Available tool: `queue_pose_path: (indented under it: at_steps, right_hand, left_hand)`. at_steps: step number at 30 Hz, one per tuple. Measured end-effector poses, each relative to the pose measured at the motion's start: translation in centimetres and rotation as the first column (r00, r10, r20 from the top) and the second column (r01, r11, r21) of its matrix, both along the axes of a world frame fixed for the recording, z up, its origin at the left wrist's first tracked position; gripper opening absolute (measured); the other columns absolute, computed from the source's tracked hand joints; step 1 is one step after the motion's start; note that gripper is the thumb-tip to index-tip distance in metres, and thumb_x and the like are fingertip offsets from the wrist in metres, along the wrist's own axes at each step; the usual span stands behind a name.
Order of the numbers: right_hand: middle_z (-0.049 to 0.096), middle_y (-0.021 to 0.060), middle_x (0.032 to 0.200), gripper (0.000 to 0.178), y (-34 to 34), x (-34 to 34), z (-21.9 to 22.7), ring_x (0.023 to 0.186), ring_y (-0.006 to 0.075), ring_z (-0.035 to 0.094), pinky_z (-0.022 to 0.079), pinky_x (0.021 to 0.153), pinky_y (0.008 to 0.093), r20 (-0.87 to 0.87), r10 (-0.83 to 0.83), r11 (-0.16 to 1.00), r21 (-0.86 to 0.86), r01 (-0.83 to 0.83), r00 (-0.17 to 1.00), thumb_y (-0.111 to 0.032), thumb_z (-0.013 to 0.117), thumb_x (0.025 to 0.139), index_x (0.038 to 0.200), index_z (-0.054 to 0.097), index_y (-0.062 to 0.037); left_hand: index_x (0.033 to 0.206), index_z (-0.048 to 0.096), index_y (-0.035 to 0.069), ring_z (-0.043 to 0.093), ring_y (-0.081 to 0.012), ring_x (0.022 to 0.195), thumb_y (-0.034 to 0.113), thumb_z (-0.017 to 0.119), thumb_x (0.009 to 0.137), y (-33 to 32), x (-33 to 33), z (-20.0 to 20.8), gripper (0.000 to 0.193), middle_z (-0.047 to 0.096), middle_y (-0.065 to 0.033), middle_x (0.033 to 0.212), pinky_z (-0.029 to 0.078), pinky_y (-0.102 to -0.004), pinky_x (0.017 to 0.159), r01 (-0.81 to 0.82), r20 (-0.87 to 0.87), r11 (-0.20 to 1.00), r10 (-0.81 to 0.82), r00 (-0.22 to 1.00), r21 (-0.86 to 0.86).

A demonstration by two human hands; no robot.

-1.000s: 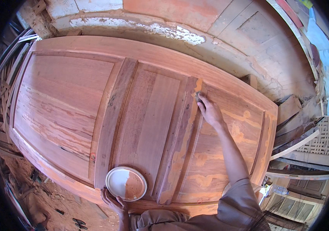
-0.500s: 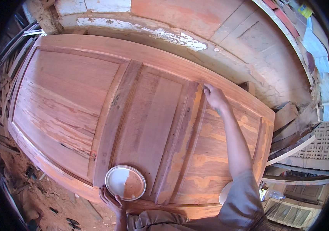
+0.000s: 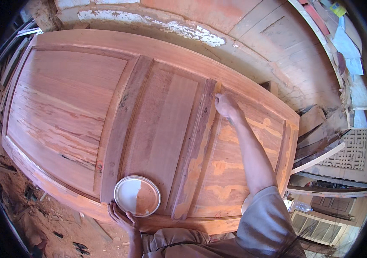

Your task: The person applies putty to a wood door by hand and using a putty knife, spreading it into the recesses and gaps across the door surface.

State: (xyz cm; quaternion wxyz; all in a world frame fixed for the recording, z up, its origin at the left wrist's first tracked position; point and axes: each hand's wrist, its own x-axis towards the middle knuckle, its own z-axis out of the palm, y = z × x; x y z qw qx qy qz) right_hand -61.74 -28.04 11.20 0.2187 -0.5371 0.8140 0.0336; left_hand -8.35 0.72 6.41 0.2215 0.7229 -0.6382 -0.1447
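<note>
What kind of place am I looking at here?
Probably a woodworking shop: a large panelled wooden piece, marked with orange patches, lies under the right hand; a lattice panel shows off to the right, and wood strips are heaped at the far left.

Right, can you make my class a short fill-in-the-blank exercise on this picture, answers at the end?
1. The right hand is over the door, while the lid is beside the ____ hand.
2. The lid's bare part is ____; the rest is smeared orange-brown.
3. In the picture, the clear bottle is to the ____ of the door.

Missing words: left; white; right.
</note>
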Motion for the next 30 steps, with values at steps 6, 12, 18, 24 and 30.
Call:
queue_pose_path:
  at_steps: [6,12,18,24,30]
  right_hand:
    - [0.068,0.0261,0.116,0.044,3.2,3.5,3.2,0.102,0.0409,0.069,0.054,0.088,0.0476,0.021,-0.027,0.974,0.226,0.021,0.999,-0.025,0.048,0.099,0.139,0.056,-0.0084]
    - [0.065,0.0231,0.127,0.044,9.0,4.6,5.2,0.114,0.0398,0.065,0.052,0.095,0.0453,0.280,0.133,0.970,-0.233,-0.067,0.951,-0.030,0.052,0.103,0.143,0.052,-0.0121]
    - [0.066,0.0265,0.118,0.050,10.4,0.3,-0.4,0.107,0.0442,0.065,0.054,0.089,0.0526,0.104,0.321,0.918,-0.280,-0.282,0.941,-0.034,0.053,0.102,0.150,0.042,-0.0214]
    - [0.066,0.0210,0.114,0.052,8.2,-1.4,-2.1,0.098,0.0429,0.066,0.057,0.081,0.0507,0.021,0.481,0.811,-0.390,-0.436,0.876,-0.033,0.058,0.100,0.149,0.043,-0.0249]
    - [0.066,0.0174,0.098,0.048,7.6,-1.8,-2.5,0.084,0.0388,0.067,0.055,0.070,0.0509,-0.044,0.541,0.779,-0.349,-0.521,0.840,-0.032,0.060,0.099,0.145,0.050,-0.0250]
  left_hand:
    - [0.137,0.046,-0.005,0.041,-0.0451,0.134,0.053,0.038,0.101,-0.3,-0.5,0.3,0.068,0.048,-0.0256,0.141,0.030,-0.0596,0.112,0.009,-0.008,1.000,-0.009,1.000,-0.010]
    - [0.139,0.045,-0.004,0.040,-0.0443,0.135,0.052,0.036,0.102,-0.3,-0.1,0.2,0.068,0.048,-0.0242,0.142,0.028,-0.0585,0.114,0.019,0.011,0.999,-0.019,1.000,-0.033]
    - [0.139,0.044,-0.005,0.040,-0.0440,0.136,0.053,0.033,0.102,-0.3,0.0,0.5,0.069,0.047,-0.0241,0.142,0.026,-0.0583,0.115,0.018,-0.009,1.000,-0.019,1.000,-0.024]
    - [0.140,0.044,-0.005,0.040,-0.0444,0.136,0.055,0.033,0.101,0.0,0.2,-0.2,0.072,0.047,-0.0247,0.143,0.027,-0.0582,0.115,0.005,0.016,1.000,-0.004,1.000,-0.011]
    - [0.139,0.045,-0.005,0.041,-0.0448,0.134,0.056,0.035,0.101,-0.5,-0.5,-0.3,0.073,0.047,-0.0248,0.142,0.028,-0.0580,0.114,-0.027,-0.013,0.999,0.027,1.000,-0.024]
